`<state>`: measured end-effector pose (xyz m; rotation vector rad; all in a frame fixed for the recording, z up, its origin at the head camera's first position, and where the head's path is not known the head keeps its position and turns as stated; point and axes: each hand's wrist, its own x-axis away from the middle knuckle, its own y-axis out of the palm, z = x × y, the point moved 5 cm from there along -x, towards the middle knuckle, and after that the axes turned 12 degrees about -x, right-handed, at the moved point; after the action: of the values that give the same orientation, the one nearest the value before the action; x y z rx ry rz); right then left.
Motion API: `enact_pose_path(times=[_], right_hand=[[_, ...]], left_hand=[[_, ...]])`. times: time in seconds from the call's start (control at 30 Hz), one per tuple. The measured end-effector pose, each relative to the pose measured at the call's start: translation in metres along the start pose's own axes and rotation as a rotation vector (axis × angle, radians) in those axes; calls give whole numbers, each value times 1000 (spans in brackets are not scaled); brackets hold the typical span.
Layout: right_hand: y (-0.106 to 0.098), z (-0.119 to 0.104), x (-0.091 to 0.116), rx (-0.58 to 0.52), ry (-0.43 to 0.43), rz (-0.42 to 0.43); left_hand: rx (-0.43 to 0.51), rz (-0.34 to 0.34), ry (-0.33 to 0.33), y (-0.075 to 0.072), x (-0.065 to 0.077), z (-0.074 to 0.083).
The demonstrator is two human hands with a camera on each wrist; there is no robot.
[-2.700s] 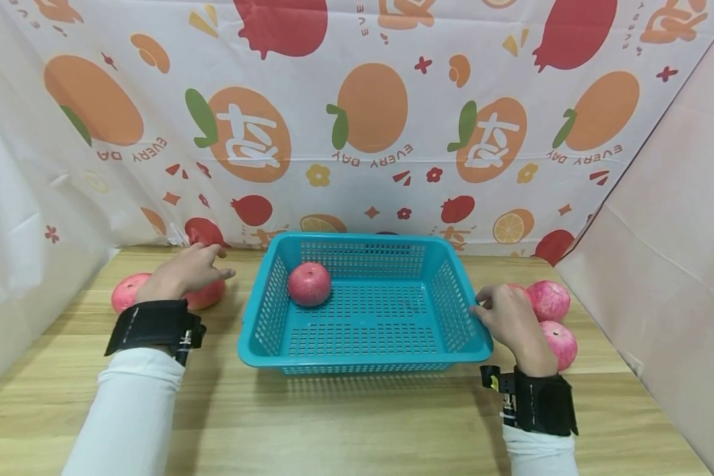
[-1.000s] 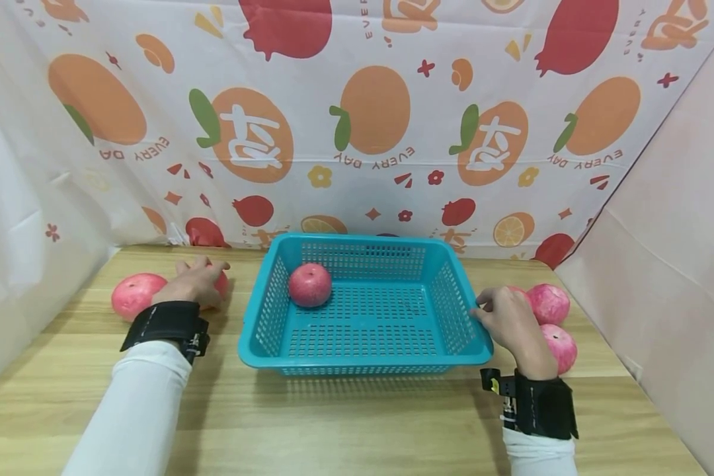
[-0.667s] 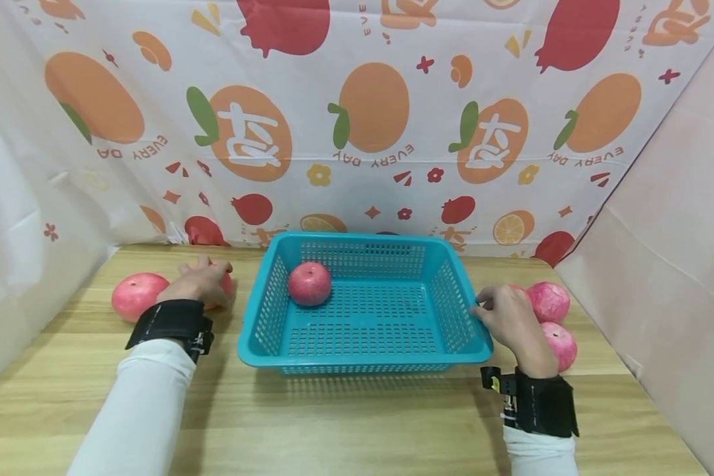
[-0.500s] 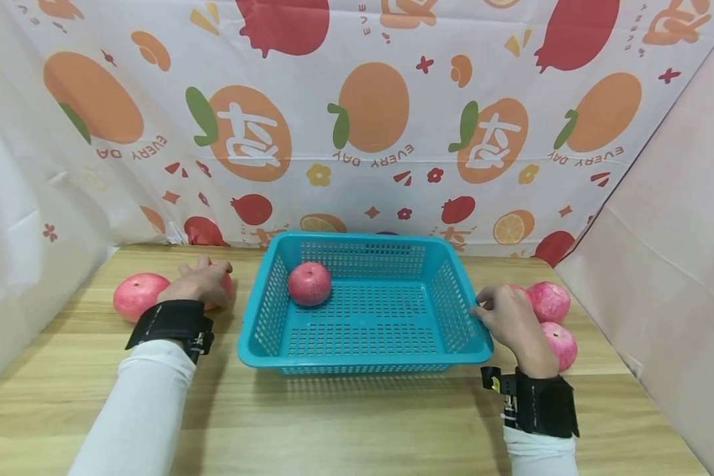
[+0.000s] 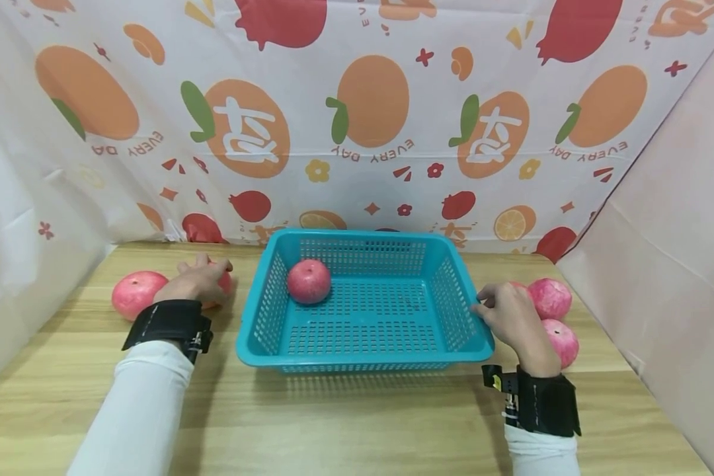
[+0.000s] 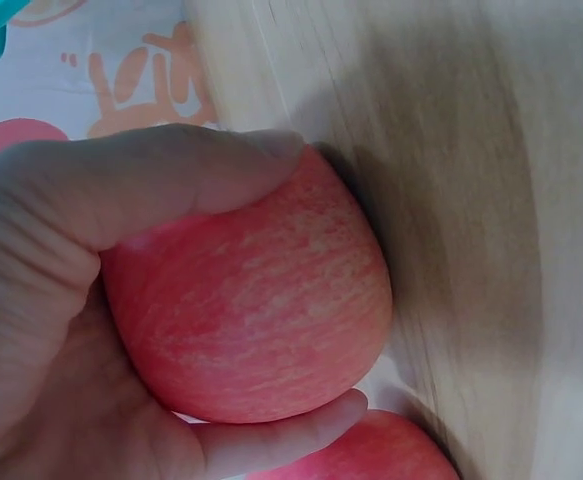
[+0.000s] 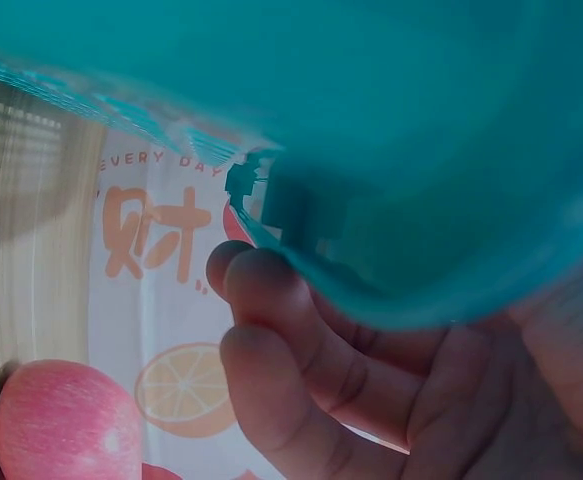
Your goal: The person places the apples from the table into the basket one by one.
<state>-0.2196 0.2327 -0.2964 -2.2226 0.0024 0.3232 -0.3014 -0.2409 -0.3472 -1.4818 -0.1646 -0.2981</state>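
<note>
My left hand (image 5: 193,283) is at the table's left side, gripping a red apple (image 6: 256,300) with the thumb on one side and a finger on the other. That apple looks to be resting on the wood. Another apple (image 5: 138,295) lies just left of this hand. In the middle stands a blue-green plastic basket (image 5: 363,360), with one apple (image 5: 309,281) inside near its left wall. My right hand (image 5: 514,324) holds the basket's right rim, fingers curled under the edge in the right wrist view. The thumb is mostly hidden there.
Close to the right hand, several apples sit on the table, among them a mottled pink one (image 5: 550,299) and a nearer one (image 5: 562,342). A fruit-print cloth (image 5: 371,192) hangs behind the wooden table (image 5: 345,423), and pale cloth flanks both sides.
My left hand has come down from above the apple and taken hold of it; over the last half second it stays still. The right hand and basket keep their place.
</note>
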Motion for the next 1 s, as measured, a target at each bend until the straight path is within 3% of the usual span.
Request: enact_pose_path(times=[0.77, 1.0], right_hand=[[-1, 0, -3, -6, 4, -6], [-1, 1, -4, -5, 4, -5]], left_hand=[[-5, -7, 13, -2, -1, 2], [6, 73, 47, -4, -4, 1]])
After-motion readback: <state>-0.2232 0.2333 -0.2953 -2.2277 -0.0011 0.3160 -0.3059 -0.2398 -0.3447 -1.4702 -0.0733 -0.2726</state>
